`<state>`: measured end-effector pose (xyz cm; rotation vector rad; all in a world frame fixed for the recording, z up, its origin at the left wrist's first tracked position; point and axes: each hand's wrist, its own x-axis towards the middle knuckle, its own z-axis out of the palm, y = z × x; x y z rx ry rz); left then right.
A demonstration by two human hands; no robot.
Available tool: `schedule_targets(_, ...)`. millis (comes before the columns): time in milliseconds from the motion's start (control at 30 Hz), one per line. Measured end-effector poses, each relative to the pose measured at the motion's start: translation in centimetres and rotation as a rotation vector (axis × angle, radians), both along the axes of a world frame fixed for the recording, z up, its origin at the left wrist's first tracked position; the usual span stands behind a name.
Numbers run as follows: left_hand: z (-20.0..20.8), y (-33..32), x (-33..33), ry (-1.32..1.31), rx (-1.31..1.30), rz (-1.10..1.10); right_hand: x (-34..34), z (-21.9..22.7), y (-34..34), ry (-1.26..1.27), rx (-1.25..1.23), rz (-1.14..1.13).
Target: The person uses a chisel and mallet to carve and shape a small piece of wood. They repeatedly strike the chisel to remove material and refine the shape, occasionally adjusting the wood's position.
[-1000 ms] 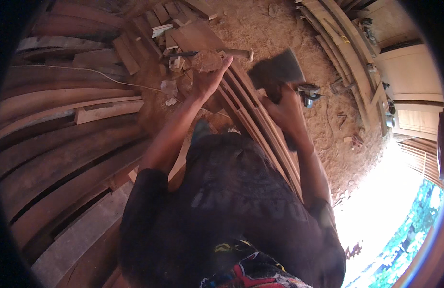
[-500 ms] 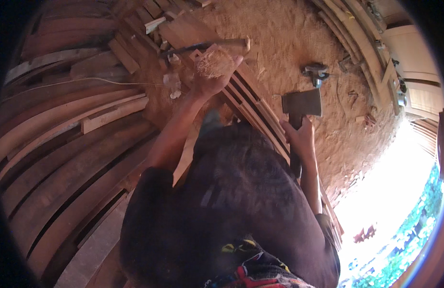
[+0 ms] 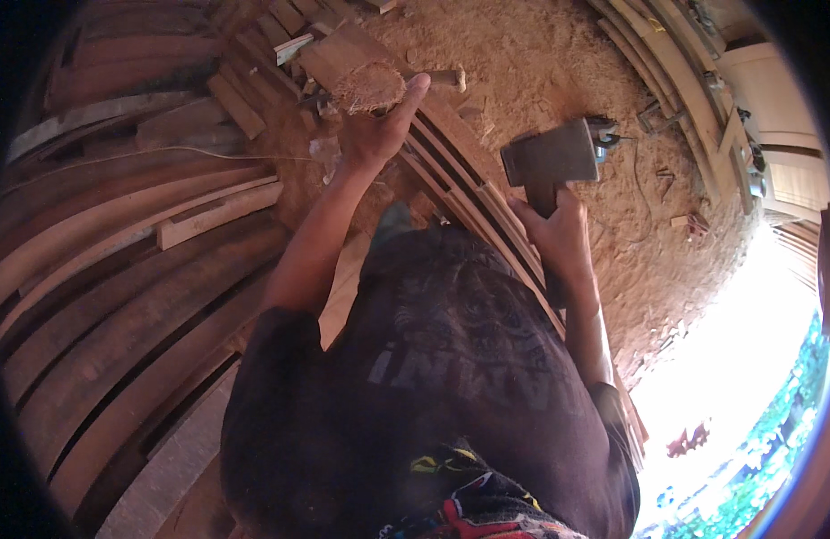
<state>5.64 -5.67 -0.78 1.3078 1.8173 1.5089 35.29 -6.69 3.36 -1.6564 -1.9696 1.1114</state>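
My left hand (image 3: 377, 139) is closed round a short round piece of wood (image 3: 370, 87) with a rough, splintered end facing up. The thumb lies along its right side. In my right hand (image 3: 560, 232) is a hatchet (image 3: 551, 154), gripped on the handle close below its broad, dark metal head. The hatchet is held upright and apart from the wood, to its right. Most of its handle is hidden behind my hand and forearm.
Stacked boards (image 3: 500, 220) run diagonally below my hands. A wooden handle (image 3: 446, 80) lies beyond the held wood. Long planks (image 3: 119, 269) fill the left side. A power tool (image 3: 602, 135) sits on the sawdust-covered floor (image 3: 648, 260), with more timber (image 3: 657, 81) at the upper right.
My left hand has moved left with the wood, whose end has tilted more toward view. The hatchet has risen, its head shifting slightly left and tilting.
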Motion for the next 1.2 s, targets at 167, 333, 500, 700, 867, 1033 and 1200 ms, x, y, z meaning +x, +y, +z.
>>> schedule_targets(167, 1.3, -0.4, 0.9, -0.008, 0.046, 0.008, -2.4, 6.5, 3.0, 0.14, 0.268, 0.061)
schedule_targets(333, 2.6, -1.0, 1.0, 0.137, -0.103, -0.03, -7.2, 13.2, 3.2, 0.51, 0.348, 0.032)
schedule_targets(500, -1.6, -2.2, -0.2, 0.696, 0.139, -0.046, -9.8, 7.9, 3.5, 0.016, 0.635, 0.581)
schedule_targets(700, -1.7, -3.7, 1.6, 0.668, -0.049, -0.04, -10.0, 9.8, 3.4, 0.124, 0.527, 0.478)
schedule_targets(867, -6.8, -2.4, 0.1, 0.902, 0.296, 0.043, -10.6, 8.5, 1.9, -0.105, 0.574, 0.51)
schedule_targets(1033, -7.1, -2.8, -1.1, 0.769, 0.083, 0.144, -9.7, 6.3, 3.5, -0.002, 0.456, 0.574)
schedule_targets(1200, -1.2, 1.2, -2.6, -0.595, 0.119, -0.032, -6.8, 6.8, 3.2, 0.047, 0.324, 0.323)
